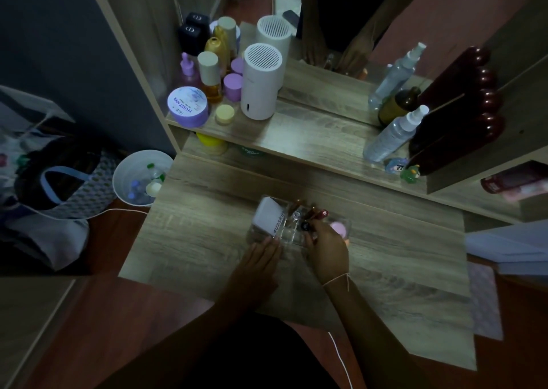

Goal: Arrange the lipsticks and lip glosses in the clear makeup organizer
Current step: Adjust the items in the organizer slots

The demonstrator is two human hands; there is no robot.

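Note:
The clear makeup organizer sits on the wooden dresser top in the middle of the head view. A white box fills its left compartment, and several dark red lipsticks and glosses stand in its middle slots. My left hand rests flat against the organizer's front left corner. My right hand is at the front right, its fingertips pinched on a dark lipstick over a slot. A pink round item lies in the right compartment, partly hidden by my hand.
A raised shelf behind holds a white cylindrical device, purple jars, bottles and a spray bottle. A dark beaded item leans at right. A white bin and bags stand on the floor at left.

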